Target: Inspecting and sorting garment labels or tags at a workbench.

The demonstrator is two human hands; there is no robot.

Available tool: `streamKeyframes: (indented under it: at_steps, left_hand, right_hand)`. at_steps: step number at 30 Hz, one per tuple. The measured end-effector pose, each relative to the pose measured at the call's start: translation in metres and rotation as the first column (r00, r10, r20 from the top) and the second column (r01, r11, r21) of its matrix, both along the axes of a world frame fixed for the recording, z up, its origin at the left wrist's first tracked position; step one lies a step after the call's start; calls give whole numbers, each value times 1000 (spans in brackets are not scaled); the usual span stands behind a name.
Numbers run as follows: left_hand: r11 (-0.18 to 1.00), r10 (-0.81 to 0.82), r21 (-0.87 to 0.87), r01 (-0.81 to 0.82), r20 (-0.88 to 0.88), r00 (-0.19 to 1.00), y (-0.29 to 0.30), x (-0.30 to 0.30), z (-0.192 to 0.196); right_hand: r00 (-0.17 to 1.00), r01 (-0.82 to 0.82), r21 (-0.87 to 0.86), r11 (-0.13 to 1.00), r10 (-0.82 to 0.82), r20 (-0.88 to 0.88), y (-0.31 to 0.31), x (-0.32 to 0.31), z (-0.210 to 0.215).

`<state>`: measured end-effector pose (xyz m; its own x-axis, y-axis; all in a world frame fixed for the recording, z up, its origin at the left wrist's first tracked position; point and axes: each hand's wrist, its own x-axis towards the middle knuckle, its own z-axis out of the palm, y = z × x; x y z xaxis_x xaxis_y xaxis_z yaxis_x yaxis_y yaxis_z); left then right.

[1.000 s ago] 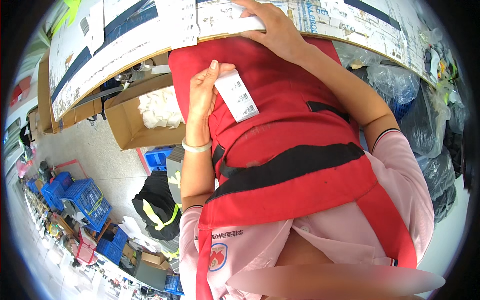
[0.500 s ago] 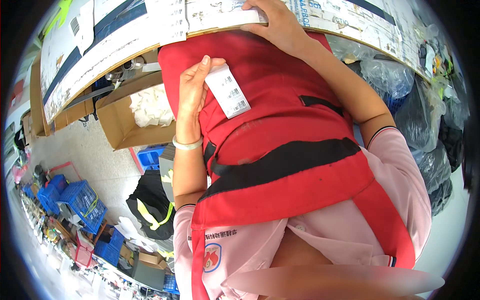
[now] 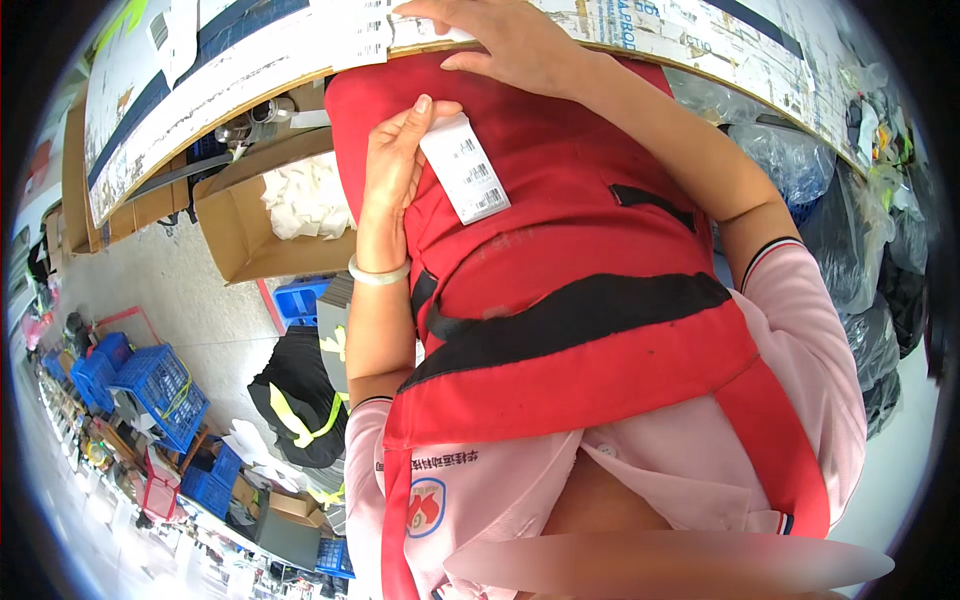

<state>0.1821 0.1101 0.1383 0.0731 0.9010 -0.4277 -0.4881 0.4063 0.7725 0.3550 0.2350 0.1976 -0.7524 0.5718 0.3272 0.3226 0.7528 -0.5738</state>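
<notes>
A short strip of white barcode labels point(image 3: 468, 172) hangs from my left hand point(image 3: 400, 155), pinched between thumb and fingers in front of the red apron point(image 3: 560, 150). My right hand point(image 3: 515, 45) reaches over the near edge of the worktable point(image 3: 270, 85), fingers stretched out and thumb apart. Its fingertips come close to another white barcode label strip point(image 3: 372, 35) that hangs over the table edge. A pale strip shows partly beneath this hand; whether the fingers touch it is hard to make out.
Below the table on the left stands an open cardboard box point(image 3: 230, 235) with white scraps point(image 3: 305, 197). Blue crates point(image 3: 165, 395) and a dark bundle with a yellow-green tie point(image 3: 300, 400) sit farther left. Clear plastic bags point(image 3: 790, 160) crowd the right side.
My right hand has slid left along the table edge toward the hanging label strip. My left hand keeps hold of its labels and has shifted slightly up in the picture.
</notes>
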Motion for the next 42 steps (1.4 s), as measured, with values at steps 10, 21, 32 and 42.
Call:
streamKeyframes:
  at_steps: [10,21,32,42]
  left_hand:
    - [1000,1,2,-1,3,1000,0,1,-1]
    - [1000,-11,-7,11,-17,1000,2,1,0]
    - [1000,-27,-1,27,-12,1000,2,1,-2]
    - [1000,-17,10,17,-9,1000,1,0,-4]
  right_hand:
    - [999,28,-76,997,-30,-21,1,10,4]
    - [967,254,-149,956,-250,43,0,64,3]
    - [971,239,-159,958,-231,66,9,66,-13]
    - [944,239,-267,934,-287,-160,1,52,12]
